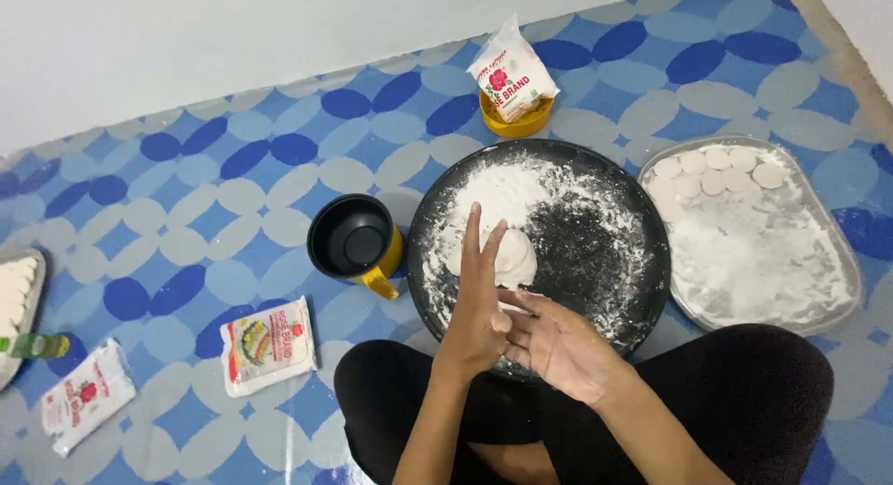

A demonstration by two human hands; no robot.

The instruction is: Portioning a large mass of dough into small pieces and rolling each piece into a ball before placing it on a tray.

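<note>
A pale, rounded lump of white dough [514, 258] lies on the flour-dusted round black tray [642, 262], a little left of its centre, with the left hand [476, 304] standing edge-up just in front of it, fingers straight and grip released, and the right hand [558, 344] open palm-up against the left palm, grasping nothing. From the tray, a black-lined yellow mug [355, 240] sits at nine o'clock, a yellow bowl holding a white flour packet [513, 80] at twelve, and a floured oblong metal tray of flat white dough discs [837, 262] at three. Two more white packets [268, 344] lie on the blue patterned floor [186, 197] at eight o'clock.
</note>
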